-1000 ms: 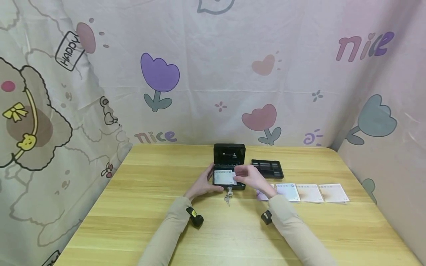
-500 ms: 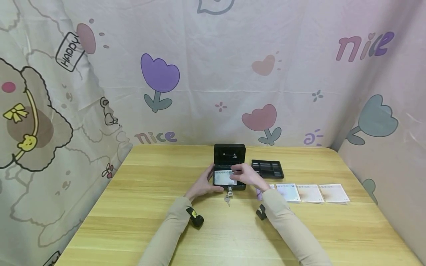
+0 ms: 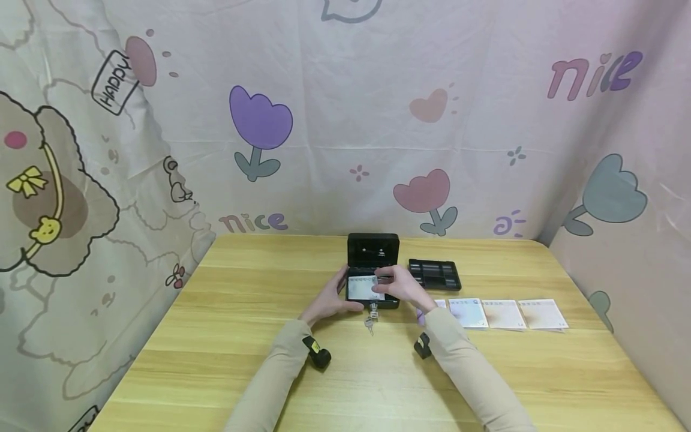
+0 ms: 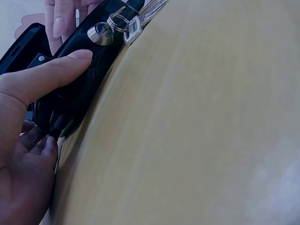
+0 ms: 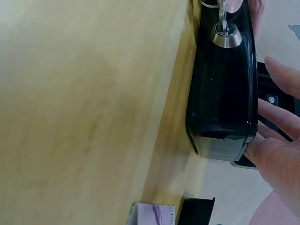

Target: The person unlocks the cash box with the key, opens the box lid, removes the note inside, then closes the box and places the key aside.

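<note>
A black cash box (image 3: 390,305) stands on the table with its lid (image 3: 372,255) raised. Pale banknotes (image 3: 360,288) lie inside it. My left hand (image 3: 327,300) grips the box at its left end, thumb (image 4: 56,75) along the front wall and fingers round the side. Over the box's right half is my right hand (image 3: 405,285); its thumb and fingers are spread apart, with fingertips at the right part of the notes. In the right wrist view, those fingers (image 5: 281,117) reach over the box wall, their tips partly hidden. A key (image 4: 133,30) on a ring hangs from the front lock (image 5: 227,35).
A black compartment tray (image 3: 434,275) lies right of the box. Farther right, banknotes form a row: purple ones (image 3: 423,316) partly behind the right forearm, blue ones (image 3: 467,313), then pale brownish ones (image 3: 503,314). A printed cloth (image 3: 324,198) hangs behind the wooden table (image 3: 259,264).
My right hand has shifted slightly left over the notes, its forearm following, and has since stayed almost still. The left hand keeps its hold on the box.
</note>
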The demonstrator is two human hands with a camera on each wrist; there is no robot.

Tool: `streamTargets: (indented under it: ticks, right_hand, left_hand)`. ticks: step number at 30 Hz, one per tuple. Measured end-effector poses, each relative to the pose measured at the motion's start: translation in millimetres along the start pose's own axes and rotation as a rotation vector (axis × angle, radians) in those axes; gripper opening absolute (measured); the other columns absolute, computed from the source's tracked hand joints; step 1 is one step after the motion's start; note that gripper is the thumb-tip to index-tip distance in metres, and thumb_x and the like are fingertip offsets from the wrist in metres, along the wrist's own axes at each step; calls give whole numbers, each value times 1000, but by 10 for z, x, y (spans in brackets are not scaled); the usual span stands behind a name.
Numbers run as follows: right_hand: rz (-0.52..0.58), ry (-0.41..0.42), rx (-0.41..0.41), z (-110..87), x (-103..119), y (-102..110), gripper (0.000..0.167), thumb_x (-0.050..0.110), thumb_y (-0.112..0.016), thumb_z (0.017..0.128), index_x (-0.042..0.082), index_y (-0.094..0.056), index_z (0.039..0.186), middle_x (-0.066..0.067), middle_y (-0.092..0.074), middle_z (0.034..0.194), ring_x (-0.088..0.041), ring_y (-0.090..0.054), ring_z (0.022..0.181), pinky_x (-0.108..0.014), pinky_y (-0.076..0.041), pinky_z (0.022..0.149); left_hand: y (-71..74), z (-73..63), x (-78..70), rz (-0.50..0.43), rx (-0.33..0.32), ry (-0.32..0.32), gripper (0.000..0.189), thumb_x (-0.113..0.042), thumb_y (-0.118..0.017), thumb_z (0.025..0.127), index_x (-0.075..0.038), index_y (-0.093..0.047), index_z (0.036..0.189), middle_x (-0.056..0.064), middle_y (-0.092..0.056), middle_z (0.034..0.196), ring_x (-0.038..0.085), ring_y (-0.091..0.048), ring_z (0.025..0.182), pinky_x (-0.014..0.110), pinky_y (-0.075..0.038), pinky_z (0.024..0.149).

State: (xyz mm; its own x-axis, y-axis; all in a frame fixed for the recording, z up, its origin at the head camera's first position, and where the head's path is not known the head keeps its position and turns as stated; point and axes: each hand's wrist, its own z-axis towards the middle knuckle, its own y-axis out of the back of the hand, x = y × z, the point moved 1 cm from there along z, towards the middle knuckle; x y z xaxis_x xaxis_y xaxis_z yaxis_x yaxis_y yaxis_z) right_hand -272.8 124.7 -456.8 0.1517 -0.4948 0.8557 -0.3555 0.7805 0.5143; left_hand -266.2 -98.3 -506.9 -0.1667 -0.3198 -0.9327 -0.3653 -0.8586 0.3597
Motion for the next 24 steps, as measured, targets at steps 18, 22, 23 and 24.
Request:
streamTargets:
  ticks: [18, 22, 23, 24]
  right_hand:
    - [84, 18, -129, 23, -5, -34, 47, 7, -75, 88, -5, -62, 131, -25, -66, 131, -36, -69, 113, -39, -61, 95]
    - [88, 13, -133, 59, -1, -45, 43, 7, -76, 87, -1, -64, 128, -22, -67, 128, -33, -69, 109, -38, -62, 91]
    - [86, 15, -129, 70, 0, -48, 43, 7, -76, 87, -1, -65, 127, -22, -67, 127, -32, -69, 108, -37, -63, 90]
    - [86, 16, -126, 82, -1, -50, 42, 7, -76, 87, 0, -65, 127, -21, -66, 127, -32, -69, 107, -37, -63, 89]
  left_hand:
    - [3, 13, 8, -2, 2, -8, 121, -19, -90, 74, -4, -8, 162, 18, -10, 170, 36, -17, 156, 48, -19, 129]
    - [9, 7, 5, 11, 5, 14, 122, -21, -90, 74, -6, -8, 162, 16, -9, 170, 34, -18, 157, 46, -20, 130]
    - [9, 7, 4, 14, 5, 15, 122, -22, -90, 74, -6, -7, 162, 16, -9, 170, 34, -18, 157, 46, -20, 129]
    - [9, 6, 4, 18, 5, 15, 122, -22, -90, 74, -6, -7, 162, 16, -9, 171, 35, -18, 157, 46, -21, 129]
